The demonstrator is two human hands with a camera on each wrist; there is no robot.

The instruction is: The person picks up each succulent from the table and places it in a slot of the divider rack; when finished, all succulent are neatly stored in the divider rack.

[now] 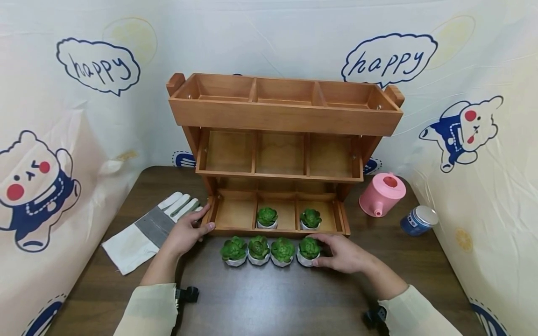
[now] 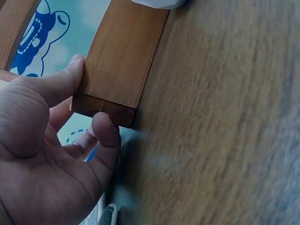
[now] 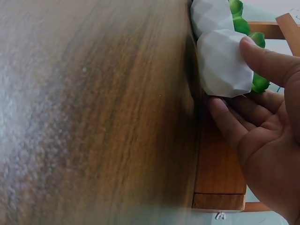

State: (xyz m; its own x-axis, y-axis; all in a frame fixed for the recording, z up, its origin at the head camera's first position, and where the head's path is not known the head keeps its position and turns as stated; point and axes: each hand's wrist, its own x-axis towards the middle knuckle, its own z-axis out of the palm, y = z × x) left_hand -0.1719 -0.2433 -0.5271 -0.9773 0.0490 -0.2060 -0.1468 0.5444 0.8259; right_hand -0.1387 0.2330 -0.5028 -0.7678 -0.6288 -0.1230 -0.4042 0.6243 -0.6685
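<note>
A three-tier wooden shelf (image 1: 286, 119) with divided trays stands on the table. My left hand (image 1: 188, 232) grips the left end of its bottom tray, the thumb on the front board (image 2: 119, 56) and the other fingers round the corner. In front of the tray stands a row of several small potted succulents (image 1: 282, 251) in white faceted pots. My right hand (image 1: 342, 253) holds the rightmost potted succulent (image 1: 309, 248), thumb and fingers about its white pot (image 3: 224, 63). Inside the bottom tray, one succulent (image 1: 267, 218) sits in the middle compartment and another (image 1: 310, 219) in the right one.
White-and-grey gloves (image 1: 147, 233) lie left of the shelf, close to my left forearm. To the right stand a pink watering can (image 1: 381, 195) and a blue jar (image 1: 419, 220) with a pale lid. A printed cloth (image 1: 252, 42) hangs behind and beside the table.
</note>
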